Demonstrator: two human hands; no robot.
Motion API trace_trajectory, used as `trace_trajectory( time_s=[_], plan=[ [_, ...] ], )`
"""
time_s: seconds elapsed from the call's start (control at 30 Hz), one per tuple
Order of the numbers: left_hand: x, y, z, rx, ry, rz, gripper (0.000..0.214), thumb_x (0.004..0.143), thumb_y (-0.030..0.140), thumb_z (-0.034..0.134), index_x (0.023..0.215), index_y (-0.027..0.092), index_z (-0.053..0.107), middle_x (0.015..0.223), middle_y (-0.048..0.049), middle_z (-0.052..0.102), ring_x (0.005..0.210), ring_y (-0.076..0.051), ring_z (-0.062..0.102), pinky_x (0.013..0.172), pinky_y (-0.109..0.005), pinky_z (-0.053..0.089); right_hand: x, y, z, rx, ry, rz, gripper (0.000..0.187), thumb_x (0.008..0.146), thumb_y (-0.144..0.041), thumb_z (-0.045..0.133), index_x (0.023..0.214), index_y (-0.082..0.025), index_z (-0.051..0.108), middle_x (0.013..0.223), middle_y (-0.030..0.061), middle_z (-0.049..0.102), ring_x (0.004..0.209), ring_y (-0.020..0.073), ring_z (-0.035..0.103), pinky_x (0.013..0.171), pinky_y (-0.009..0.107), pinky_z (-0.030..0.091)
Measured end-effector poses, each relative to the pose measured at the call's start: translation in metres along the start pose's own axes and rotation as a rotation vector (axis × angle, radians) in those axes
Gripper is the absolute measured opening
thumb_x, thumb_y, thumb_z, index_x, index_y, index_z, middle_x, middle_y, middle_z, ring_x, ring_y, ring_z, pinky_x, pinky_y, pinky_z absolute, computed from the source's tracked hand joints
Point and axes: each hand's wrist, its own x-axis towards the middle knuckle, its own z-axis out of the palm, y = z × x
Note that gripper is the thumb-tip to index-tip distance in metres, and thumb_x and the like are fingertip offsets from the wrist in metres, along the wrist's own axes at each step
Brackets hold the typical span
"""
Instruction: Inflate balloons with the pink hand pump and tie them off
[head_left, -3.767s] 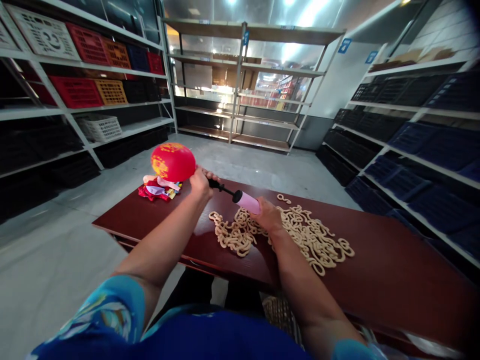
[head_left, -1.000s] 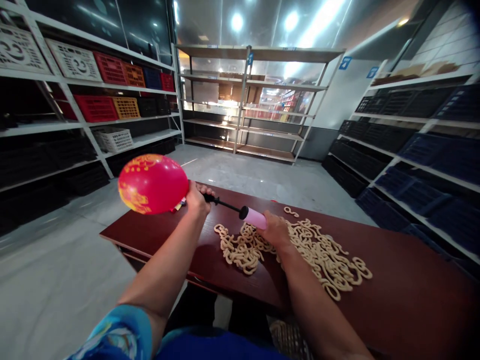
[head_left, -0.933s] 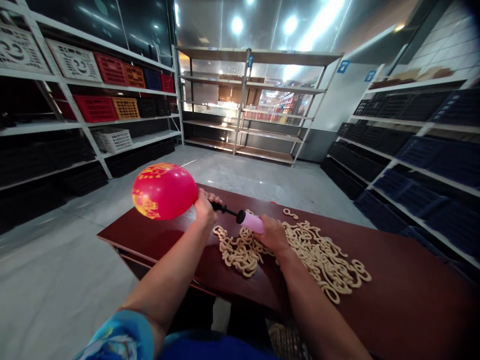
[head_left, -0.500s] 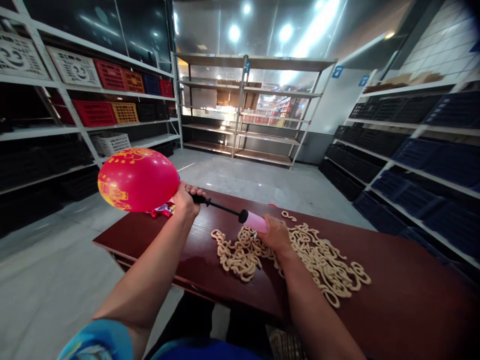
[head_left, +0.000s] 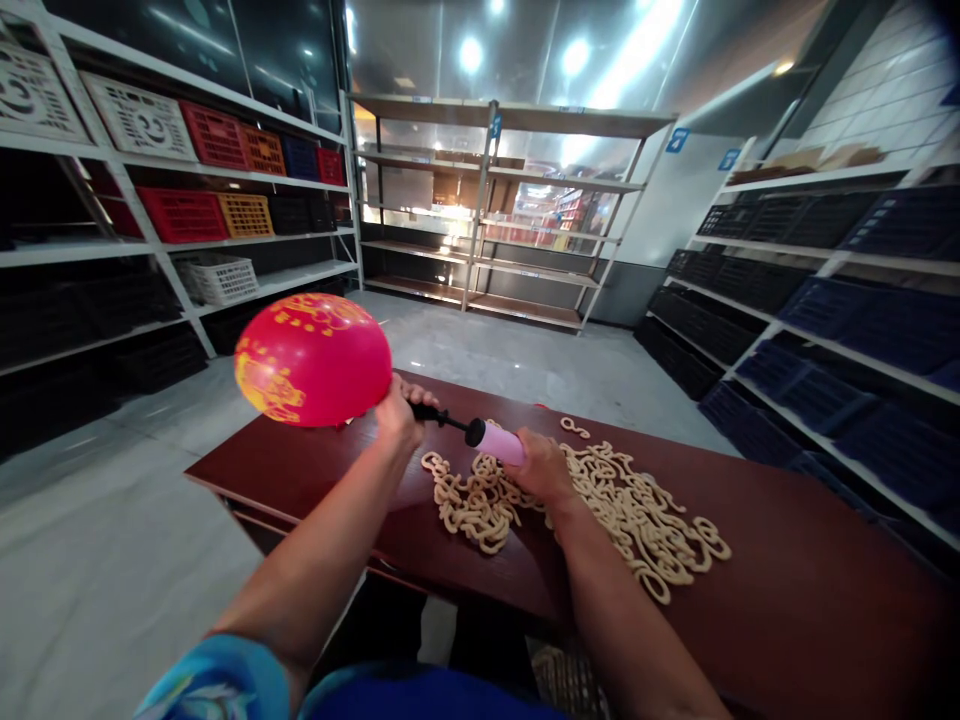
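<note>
- Balloon (head_left: 313,360), red with yellow print, is puffed up round. It floats just past my left hand (head_left: 397,412) fingers, over the table's far corner.
- My left fingers are clenched on its neck and the black tip of the pump (head_left: 499,442).
- My right hand (head_left: 541,468) squeezes the pink barrel.
- I think I am mid-pump. The next push needs a tight pinch at the neck.
- Beige loops (head_left: 637,510) lie under my right fingers on the dark red table (head_left: 787,590).
- Shelves (head_left: 247,275) with crates (head_left: 184,215) stand all around.
</note>
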Motion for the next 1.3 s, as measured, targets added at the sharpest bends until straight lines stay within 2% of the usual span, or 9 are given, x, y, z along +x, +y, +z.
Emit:
trace_trajectory(
  time_s=[0.1,0.17,0.37,0.43,0.63,0.73,1.0,1.07,1.3],
  plan=[
    [0.015,0.031,0.0,-0.001,0.015,0.072,0.036,0.081,0.033,0.045,0.056,0.02,0.024,0.042,0.0062,0.028,0.036,-0.01,0.037,0.045,-0.025,0.039,0.003,0.006,0.002,-0.013,0.011,0.041,0.03,0.068,-0.035,0.058,0.093,-0.019,0.053,0.083,0.0046,0.062,0.08,0.0194,0.057,0.072,0.029,0.031],
    [0.018,0.029,-0.003,-0.007,0.058,0.098,0.035,0.082,0.034,0.042,0.056,0.02,0.024,0.042,0.0063,0.027,0.036,-0.009,0.036,0.043,-0.024,0.037,0.003,0.005,0.002,-0.011,-0.022,0.054,0.031,0.066,-0.035,0.059,0.092,-0.019,0.053,0.082,0.0045,0.063,0.078,0.0197,0.057,0.071,0.029,0.031],
    [-0.011,-0.042,-0.006,0.01,0.075,-0.028,0.038,0.08,0.037,0.049,0.056,0.02,0.025,0.043,0.0068,0.028,0.036,-0.009,0.037,0.044,-0.024,0.038,-0.004,-0.015,-0.002,0.039,-0.026,-0.008,0.04,0.067,-0.043,0.06,0.1,-0.021,0.052,0.086,0.004,0.063,0.077,0.0195,0.058,0.069,0.028,0.032],
    [-0.016,-0.048,-0.003,0.008,0.061,-0.045,0.037,0.08,0.037,0.048,0.056,0.02,0.026,0.043,0.0064,0.03,0.037,-0.009,0.038,0.045,-0.025,0.039,-0.004,-0.015,-0.004,0.035,-0.034,-0.014,0.041,0.067,-0.044,0.061,0.1,-0.021,0.053,0.086,0.0038,0.063,0.076,0.0194,0.058,0.068,0.028,0.032],
    [0.01,0.019,0.003,0.018,0.023,0.039,0.034,0.08,0.031,0.046,0.055,0.02,0.025,0.042,0.0064,0.028,0.037,-0.01,0.039,0.046,-0.025,0.04,0.001,0.003,-0.003,0.001,-0.021,0.052,0.029,0.069,-0.035,0.059,0.093,-0.019,0.053,0.083,0.0044,0.063,0.079,0.0189,0.058,0.07,0.028,0.032],
    [0.018,0.031,0.003,0.019,0.034,0.11,0.034,0.082,0.033,0.043,0.055,0.02,0.025,0.042,0.0065,0.028,0.036,-0.009,0.036,0.044,-0.024,0.038,0.002,0.003,0.0,0.017,-0.052,0.066,0.031,0.067,-0.034,0.06,0.093,-0.019,0.052,0.083,0.0044,0.064,0.078,0.0192,0.058,0.07,0.028,0.032],
    [-0.018,-0.046,-0.002,0.01,0.066,-0.073,0.039,0.082,0.038,0.045,0.055,0.02,0.025,0.043,0.0057,0.029,0.037,-0.01,0.038,0.044,-0.025,0.038,-0.005,-0.015,-0.003,0.061,-0.063,-0.035,0.04,0.067,-0.037,0.06,0.102,-0.019,0.051,0.089,0.0051,0.064,0.081,0.0198,0.059,0.072,0.029,0.033],
    [-0.017,-0.039,-0.001,0.005,0.043,-0.077,0.039,0.082,0.037,0.046,0.055,0.02,0.025,0.043,0.0057,0.03,0.038,-0.01,0.039,0.046,-0.025,0.039,-0.004,-0.012,-0.003,0.062,-0.06,-0.03,0.038,0.067,-0.036,0.059,0.1,-0.019,0.052,0.087,0.0048,0.064,0.081,0.0197,0.059,0.072,0.029,0.034],
    [0.014,0.037,0.003,0.001,0.028,0.06,0.034,0.082,0.031,0.043,0.055,0.02,0.026,0.042,0.006,0.028,0.037,-0.01,0.039,0.046,-0.025,0.039,0.002,0.011,-0.001,0.01,-0.062,0.062,0.03,0.067,-0.034,0.059,0.093,-0.02,0.053,0.084,0.0046,0.064,0.08,0.0202,0.058,0.071,0.029,0.032]
  ],
)
